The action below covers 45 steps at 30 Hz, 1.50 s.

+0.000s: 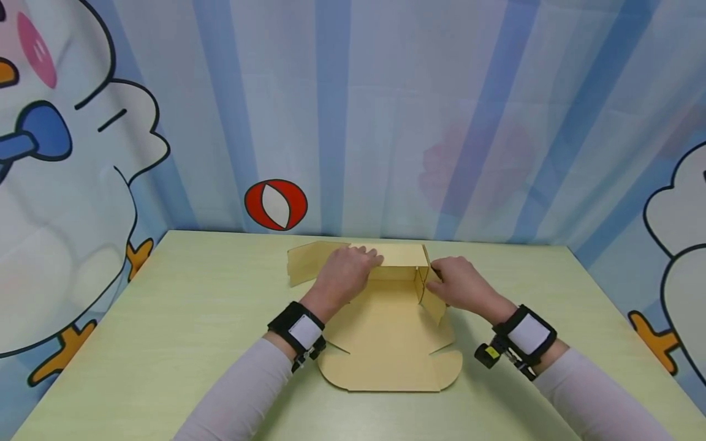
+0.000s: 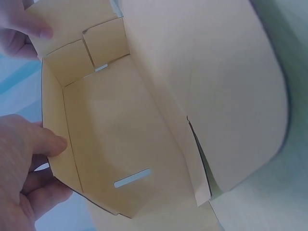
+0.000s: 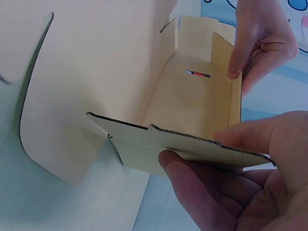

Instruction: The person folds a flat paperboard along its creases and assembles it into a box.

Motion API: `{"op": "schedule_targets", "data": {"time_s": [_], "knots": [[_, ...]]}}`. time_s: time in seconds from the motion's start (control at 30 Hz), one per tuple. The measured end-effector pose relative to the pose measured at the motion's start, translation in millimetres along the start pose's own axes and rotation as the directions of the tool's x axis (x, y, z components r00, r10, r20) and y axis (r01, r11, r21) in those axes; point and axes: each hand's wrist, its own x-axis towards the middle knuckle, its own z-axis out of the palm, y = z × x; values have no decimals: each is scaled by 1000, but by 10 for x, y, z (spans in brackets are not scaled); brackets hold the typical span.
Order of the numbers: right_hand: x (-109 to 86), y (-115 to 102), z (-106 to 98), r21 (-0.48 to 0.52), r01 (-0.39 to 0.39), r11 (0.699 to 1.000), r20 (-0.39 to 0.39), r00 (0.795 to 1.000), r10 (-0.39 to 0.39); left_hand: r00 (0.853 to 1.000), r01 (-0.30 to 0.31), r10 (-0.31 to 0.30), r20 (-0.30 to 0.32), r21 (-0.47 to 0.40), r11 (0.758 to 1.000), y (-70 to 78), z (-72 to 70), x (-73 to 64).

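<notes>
- One striped blue-and-white fabric backdrop [image 1: 380, 122] with printed cartoon figures fills the back of the head view; the wrist views catch only parts of it.
- One pale yellow-green tabletop [image 1: 165, 343] spreads below, its near side cut off by the head frame.
- One partly folded tan cardboard box [image 1: 391, 331] is at the middle of the tabletop, its broad rounded panel toward the person, its raised walls on the far side.
- Two forearms in pale sleeves [image 1: 237, 392], cut off at the bottom edge, reach forward.
- Left hand [image 1: 346, 272]: from above its thumb is hard to make out; the left wrist view shows it pinching the long wall [image 2: 53, 110], thumb inside, fingers outside.
- Right hand [image 1: 463, 285]: pinches an end flap [image 3: 139, 144], digits on both faces, clearest from its own wrist.
- Narrow slot [image 2: 132, 178]: visible only in the wrist views, red showing through it in the right one.
</notes>
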Motion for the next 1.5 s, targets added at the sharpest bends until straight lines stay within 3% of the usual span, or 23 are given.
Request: {"op": "schedule_targets", "data": {"time_s": [0.17,0.3,0.43,0.63,0.87,1.0,1.17,1.3,1.5], "knots": [[-14,51,-45,201,-84,976,155,987,53,1000,3,-3,9,6,1000,4,-9,-4],[-16,111,-112,360,-158,919,293,955,50,1000,3,-3,13,15,1000,5,-10,-7],[-29,177,-170,463,-195,865,384,923,3,1000,-5,5,7,21,1000,4,-22,-12],[-43,249,-196,519,-170,838,403,913,-65,1000,-13,13,2,21,1000,2,-33,-18],[-39,297,-159,530,-179,829,398,916,-57,1000,-11,11,1,8,1000,5,-35,-18],[-16,283,-91,496,-142,857,326,945,-32,1000,-8,8,7,13,1000,5,-35,-16],[35,207,31,322,-62,945,181,983,3,1000,-1,1,19,23,1000,6,-40,-17],[71,164,111,186,-34,982,77,997,20,1000,-3,2,20,33,999,10,-42,-13],[124,128,190,66,-41,997,-46,998,44,1000,2,-2,22,26,1000,6,-33,-5]]}}
